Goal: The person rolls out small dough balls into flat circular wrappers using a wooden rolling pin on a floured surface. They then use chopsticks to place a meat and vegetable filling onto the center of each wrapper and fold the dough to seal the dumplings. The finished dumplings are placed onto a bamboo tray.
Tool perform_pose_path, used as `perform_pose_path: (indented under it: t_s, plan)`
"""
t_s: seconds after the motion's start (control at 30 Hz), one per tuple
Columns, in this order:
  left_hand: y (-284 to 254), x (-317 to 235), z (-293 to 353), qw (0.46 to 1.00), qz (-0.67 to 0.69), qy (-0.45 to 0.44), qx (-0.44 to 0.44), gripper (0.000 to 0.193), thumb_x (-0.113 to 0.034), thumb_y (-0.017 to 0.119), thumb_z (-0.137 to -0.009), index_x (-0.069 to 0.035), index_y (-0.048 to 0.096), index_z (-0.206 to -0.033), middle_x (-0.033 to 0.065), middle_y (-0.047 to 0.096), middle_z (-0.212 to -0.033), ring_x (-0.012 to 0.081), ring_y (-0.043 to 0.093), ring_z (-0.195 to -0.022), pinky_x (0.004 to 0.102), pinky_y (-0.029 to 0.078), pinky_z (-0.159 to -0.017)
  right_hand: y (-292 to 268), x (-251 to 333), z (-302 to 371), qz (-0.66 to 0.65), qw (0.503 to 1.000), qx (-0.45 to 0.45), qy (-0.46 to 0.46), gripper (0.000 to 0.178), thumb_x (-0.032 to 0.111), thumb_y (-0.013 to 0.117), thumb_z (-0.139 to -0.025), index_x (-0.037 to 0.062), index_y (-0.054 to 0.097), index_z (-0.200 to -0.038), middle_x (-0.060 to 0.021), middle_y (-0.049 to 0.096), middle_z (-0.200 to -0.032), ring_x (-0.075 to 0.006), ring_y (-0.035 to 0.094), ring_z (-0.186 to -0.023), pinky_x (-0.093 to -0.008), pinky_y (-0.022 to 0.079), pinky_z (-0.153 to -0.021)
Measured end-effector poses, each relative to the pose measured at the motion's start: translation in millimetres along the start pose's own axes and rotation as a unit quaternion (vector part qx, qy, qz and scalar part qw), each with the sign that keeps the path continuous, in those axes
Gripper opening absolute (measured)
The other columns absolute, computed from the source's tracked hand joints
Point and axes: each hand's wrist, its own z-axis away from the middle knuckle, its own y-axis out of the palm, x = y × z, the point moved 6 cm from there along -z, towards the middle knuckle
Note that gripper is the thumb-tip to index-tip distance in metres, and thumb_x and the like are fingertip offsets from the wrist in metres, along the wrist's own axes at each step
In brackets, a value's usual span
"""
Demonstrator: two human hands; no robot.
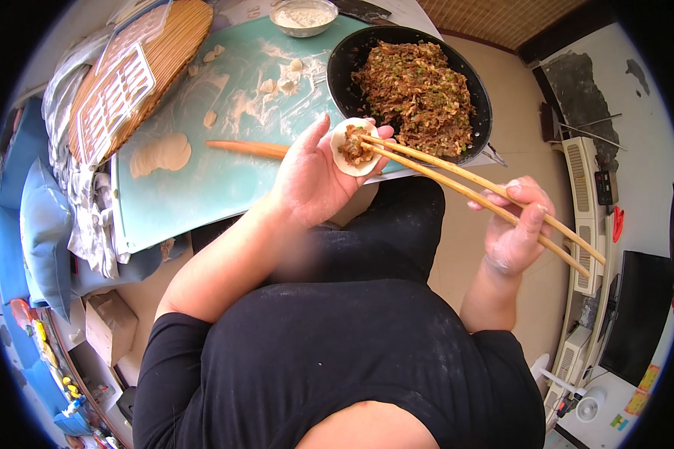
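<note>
On the palm of my left hand (311, 176) lies a round dumpling wrapper (340, 159), its fingers cupped under and beside it. A lump of brown meat filling (354, 150) sits in the wrapper's middle. My right hand (518, 224) grips a pair of long wooden chopsticks (464, 182), whose tips touch the filling. Just beyond my hands is a black pan (338, 71) heaped with minced filling (419, 93) flecked with green. A wooden rolling pin (243, 148) lies on the green mat (240, 191), partly hidden behind my left hand.
Stacked flat wrappers (161, 155) and small dough pieces (210, 118) lie on the floury mat. A metal bowl of flour (303, 16) stands at the back. At the far left leans a round woven tray (180, 45) with white plastic racks (116, 101) on it.
</note>
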Motion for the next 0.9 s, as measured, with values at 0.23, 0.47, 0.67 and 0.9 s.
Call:
perform_pose_path:
  t_s: [0.23,0.47,0.67,0.9]
  plan:
    - [0,0,10,0.999,0.022,-0.013,0.029,0.055,-0.040,0.030,-0.096,0.006,0.039,-0.126,0.0251,0.041,-0.131,0.0339,0.045,-0.119,0.0420,0.043,-0.097,12,-12,2,-0.017,0.999,-0.017,0.031,0.034,0.027,0.038,-0.096,-0.0031,0.053,-0.089,-0.0129,0.053,-0.078,-0.0241,0.062,-0.065,-0.0392,0.057,-0.056]
    - [3,-2,19,0.999,0.023,-0.005,0.035,0.056,-0.040,0.031,-0.096,0.006,0.038,-0.126,0.0254,0.043,-0.129,0.0337,0.045,-0.119,0.0425,0.040,-0.100,5,-33,6,-0.075,0.991,-0.072,0.088,0.034,0.030,0.038,-0.097,0.0014,0.054,-0.090,-0.0106,0.057,-0.078,-0.0211,0.060,-0.063,-0.0393,0.056,-0.054]
    - [-1,-7,26,1.000,0.010,0.012,0.016,0.056,-0.041,0.032,-0.095,0.006,0.039,-0.125,0.0257,0.042,-0.130,0.0333,0.044,-0.120,0.0424,0.040,-0.100,11,-29,2,-0.125,0.983,-0.093,0.099,0.035,0.031,0.038,-0.097,0.0017,0.054,-0.087,-0.0099,0.056,-0.073,-0.0201,0.060,-0.060,-0.0368,0.056,-0.054]
    - [-5,-9,31,1.000,-0.011,0.026,-0.003,0.056,-0.042,0.033,-0.095,0.006,0.041,-0.124,0.0257,0.041,-0.131,0.0344,0.045,-0.119,0.0422,0.040,-0.100,11,-34,0,-0.129,0.977,-0.110,0.132,0.038,0.036,0.036,-0.097,0.0033,0.054,-0.088,-0.0097,0.057,-0.068,-0.0218,0.060,-0.059,-0.0358,0.055,-0.054]
